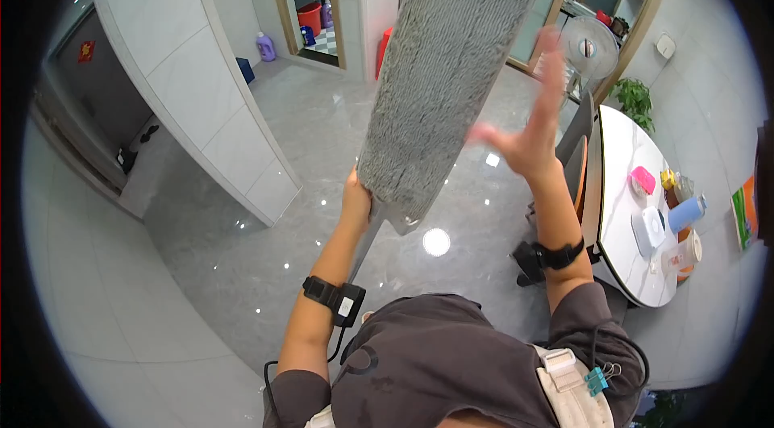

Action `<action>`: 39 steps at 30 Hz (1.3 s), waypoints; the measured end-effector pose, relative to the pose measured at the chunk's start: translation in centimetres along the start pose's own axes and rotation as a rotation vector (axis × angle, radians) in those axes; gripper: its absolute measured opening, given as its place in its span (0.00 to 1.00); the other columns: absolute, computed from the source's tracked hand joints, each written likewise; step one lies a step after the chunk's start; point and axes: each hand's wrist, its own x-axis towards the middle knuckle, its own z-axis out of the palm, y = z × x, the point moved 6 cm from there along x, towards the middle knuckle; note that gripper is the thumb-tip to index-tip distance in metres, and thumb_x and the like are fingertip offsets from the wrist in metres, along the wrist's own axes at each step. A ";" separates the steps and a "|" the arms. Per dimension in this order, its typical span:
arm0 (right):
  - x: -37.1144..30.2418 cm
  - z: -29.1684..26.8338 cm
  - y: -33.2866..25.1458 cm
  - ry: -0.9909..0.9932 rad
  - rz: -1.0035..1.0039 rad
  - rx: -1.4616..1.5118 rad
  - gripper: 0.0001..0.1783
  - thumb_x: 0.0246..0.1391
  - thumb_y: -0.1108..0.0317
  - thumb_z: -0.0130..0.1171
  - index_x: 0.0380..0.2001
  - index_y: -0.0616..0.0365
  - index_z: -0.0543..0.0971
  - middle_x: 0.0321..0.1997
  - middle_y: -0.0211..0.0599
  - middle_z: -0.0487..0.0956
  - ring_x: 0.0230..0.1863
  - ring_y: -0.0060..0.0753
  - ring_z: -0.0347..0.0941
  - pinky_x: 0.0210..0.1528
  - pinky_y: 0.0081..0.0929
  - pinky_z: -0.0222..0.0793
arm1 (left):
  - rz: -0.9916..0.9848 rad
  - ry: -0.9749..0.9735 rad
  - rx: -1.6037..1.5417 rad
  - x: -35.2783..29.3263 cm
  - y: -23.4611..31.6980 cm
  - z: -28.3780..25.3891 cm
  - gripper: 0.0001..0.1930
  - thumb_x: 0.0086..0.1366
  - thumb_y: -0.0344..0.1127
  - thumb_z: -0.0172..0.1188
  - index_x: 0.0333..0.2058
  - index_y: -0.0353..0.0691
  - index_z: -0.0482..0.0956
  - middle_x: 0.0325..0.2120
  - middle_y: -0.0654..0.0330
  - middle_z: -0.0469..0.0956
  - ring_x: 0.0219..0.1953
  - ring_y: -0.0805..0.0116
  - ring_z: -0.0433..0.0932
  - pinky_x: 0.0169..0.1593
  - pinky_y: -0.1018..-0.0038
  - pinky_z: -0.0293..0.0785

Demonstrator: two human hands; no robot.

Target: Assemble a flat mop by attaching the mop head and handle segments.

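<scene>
A flat mop is raised in front of me, its long grey pad (451, 65) facing up toward the head view and reaching past the top edge. My left hand (357, 201) holds the mop at the pad's lower left side; most of its fingers are hidden behind the pad. A thin grey mop handle (367, 249) runs down beside my left forearm. To the right of the pad, my right hand (532, 130) is open and apart from it, with fingers spread and a little blurred.
On the right, a white table (625, 247) carries a blue bottle (687, 214), a white box and a pink item. Chairs (576, 154) and a standing fan (587, 47) are beyond my right hand. A tiled wall end (201, 89) juts out at left; glossy grey floor tiles lie below.
</scene>
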 end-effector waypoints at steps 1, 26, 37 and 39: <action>-0.9 1.0 -0.6 -0.356 -0.068 -0.073 0.41 0.30 0.56 0.64 0.53 0.45 0.61 0.61 0.39 0.53 0.64 0.46 0.38 0.63 0.44 0.26 | -0.012 -0.022 -0.025 0.4 -0.5 -0.2 0.16 0.62 0.36 0.38 0.47 0.38 0.64 0.38 0.61 0.70 0.38 0.74 0.69 0.41 0.77 0.65; 3.2 6.0 7.7 0.199 0.853 0.613 0.19 0.43 0.57 0.61 0.25 0.66 0.74 0.21 0.30 0.74 0.21 0.16 0.66 0.23 0.15 0.63 | 0.384 0.182 0.178 -0.1 0.5 -2.7 0.15 0.64 0.41 0.36 0.45 0.42 0.65 0.18 0.74 0.56 0.20 0.85 0.54 0.23 0.86 0.52; 7.3 3.6 5.7 0.210 0.749 0.725 0.22 0.45 0.56 0.58 0.34 0.66 0.71 0.30 0.37 0.74 0.29 0.23 0.70 0.30 0.20 0.67 | 0.374 0.007 0.312 -0.2 0.3 -3.0 0.18 0.65 0.46 0.36 0.48 0.42 0.61 0.21 0.70 0.62 0.21 0.85 0.59 0.24 0.87 0.56; 8.9 3.1 5.0 0.197 0.771 0.732 0.24 0.45 0.58 0.58 0.38 0.68 0.68 0.32 0.40 0.73 0.29 0.26 0.70 0.29 0.19 0.68 | 0.326 0.042 0.215 0.0 -1.6 -4.5 0.17 0.65 0.44 0.36 0.47 0.42 0.63 0.21 0.71 0.61 0.21 0.85 0.57 0.24 0.87 0.54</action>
